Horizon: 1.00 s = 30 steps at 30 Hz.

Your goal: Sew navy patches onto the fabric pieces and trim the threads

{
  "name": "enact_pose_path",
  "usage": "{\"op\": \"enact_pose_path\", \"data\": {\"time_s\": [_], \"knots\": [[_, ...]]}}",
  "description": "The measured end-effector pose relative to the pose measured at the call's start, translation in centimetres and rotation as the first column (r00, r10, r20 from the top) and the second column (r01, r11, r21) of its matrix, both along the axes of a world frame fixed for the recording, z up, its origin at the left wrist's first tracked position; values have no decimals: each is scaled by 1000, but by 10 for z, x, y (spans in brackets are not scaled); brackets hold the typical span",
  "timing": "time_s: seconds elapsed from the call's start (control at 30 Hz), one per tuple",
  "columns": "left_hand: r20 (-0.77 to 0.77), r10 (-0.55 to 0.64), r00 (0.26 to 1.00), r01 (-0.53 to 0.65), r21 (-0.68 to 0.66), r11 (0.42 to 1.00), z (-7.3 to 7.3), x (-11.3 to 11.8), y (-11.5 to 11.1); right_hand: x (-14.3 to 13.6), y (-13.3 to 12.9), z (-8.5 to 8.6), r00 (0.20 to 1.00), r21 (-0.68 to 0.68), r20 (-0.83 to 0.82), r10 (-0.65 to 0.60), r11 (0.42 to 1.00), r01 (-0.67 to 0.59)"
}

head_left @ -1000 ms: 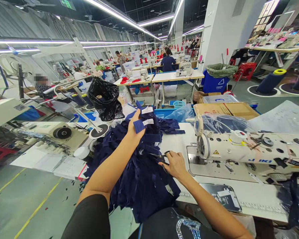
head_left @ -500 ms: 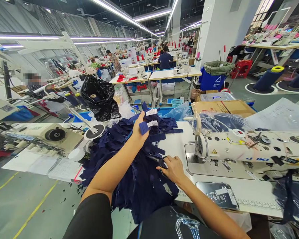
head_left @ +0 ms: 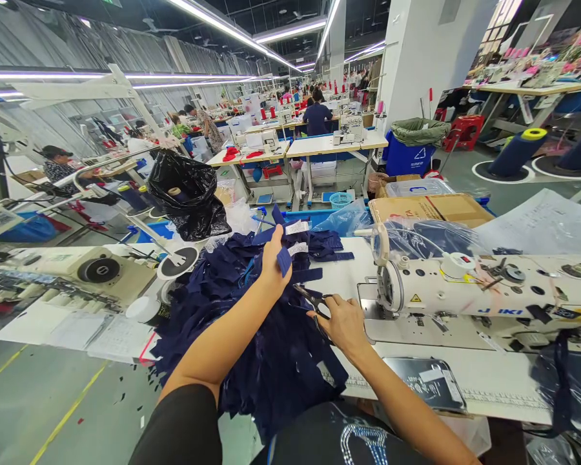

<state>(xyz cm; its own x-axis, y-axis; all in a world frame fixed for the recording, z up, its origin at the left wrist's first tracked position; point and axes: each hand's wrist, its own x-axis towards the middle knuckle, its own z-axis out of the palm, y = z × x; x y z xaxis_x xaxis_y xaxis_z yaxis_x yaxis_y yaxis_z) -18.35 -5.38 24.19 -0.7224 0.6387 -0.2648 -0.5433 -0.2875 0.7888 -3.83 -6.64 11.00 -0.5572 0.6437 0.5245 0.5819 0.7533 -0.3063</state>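
Observation:
A large heap of navy fabric strips [head_left: 290, 368] covers the table's middle and hangs over its front edge. Above the heap's back part, my left hand [head_left: 274, 261] is closed on navy strips [head_left: 284, 261] that bear white labels [head_left: 297, 248]. Black-handled scissors [head_left: 314, 298] are in my right hand [head_left: 343, 321], their blades apart and pointing left towards the strips below my left hand. Whether the blades touch any fabric cannot be made out.
A white sewing machine [head_left: 445, 284] stands at right, with a phone-like dark item [head_left: 425, 383] before it. Another machine [head_left: 87, 268], a white-lidded jar [head_left: 142, 310] and a black plastic bag [head_left: 184, 190] are at left. People sit farther back.
The scissors' blades have opened and tilted more upward, nearer to my left hand. My right hand has shifted slightly right. The view has moved a little.

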Motion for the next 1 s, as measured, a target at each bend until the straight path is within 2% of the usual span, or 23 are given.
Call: {"op": "enact_pose_path", "data": {"time_s": [0.27, 0.4, 0.53, 0.7, 0.83, 1.0], "knots": [[-1, -65, 998, 65, 12, 998, -12, -5, -1, 8, -6, -14, 991, 51, -71, 117, 992, -113], [-16, -62, 998, 62, 2, 998, -16, -8, -3, 19, -10, -10, 976, 82, -131, 175, 983, -166], [-47, -80, 996, 79, -35, 996, -20, -5, -2, 24, -4, 5, 986, 69, -124, 108, 993, -100], [-106, -41, 994, 26, -141, 990, -26, 2, -2, 15, 7, 17, 997, 30, -71, 25, 999, -23], [-164, -52, 985, 22, -183, 983, -34, 1, -4, 5, 9, 15, 997, 14, -69, 18, 1000, -17], [-174, -100, 980, 55, -248, 967, -41, -5, -9, 6, 8, 4, 995, 7, -86, 44, 999, -43]]}}
